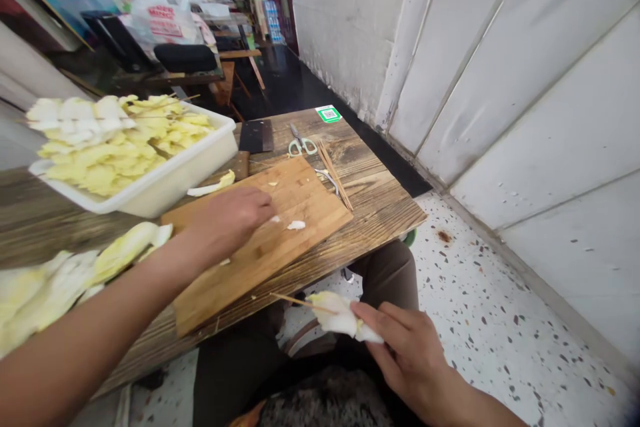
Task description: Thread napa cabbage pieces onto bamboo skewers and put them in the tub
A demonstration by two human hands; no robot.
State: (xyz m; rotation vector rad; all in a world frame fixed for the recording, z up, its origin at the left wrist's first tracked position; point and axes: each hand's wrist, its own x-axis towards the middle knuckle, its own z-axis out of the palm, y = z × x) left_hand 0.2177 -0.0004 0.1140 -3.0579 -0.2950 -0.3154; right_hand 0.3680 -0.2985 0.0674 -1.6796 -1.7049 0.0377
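My left hand [235,217] is low over the wooden cutting board [310,193], its fingers curled together and pointing down. What they hold, if anything, is hidden. A small white scrap of cabbage [296,225] lies just right of the fingertips. Above my lap, my right hand [407,340] grips a skewer of cabbage leaves [340,312], thumb on top of the white part. The bare wooden tip sticks out to the left. Beside the board, a loose strip of cabbage [213,185] rests on the table, and more cabbage leaves [65,280] lie under my left forearm.
A white tub [185,170] heaped with skewered cabbage stands at the table's left. Beyond the board lie a dark cleaver [256,135], green-handled scissors [302,145] and a bundle of wooden skewers [336,175]. A QR-code card [329,114] marks the far corner. A white wall runs along the right.
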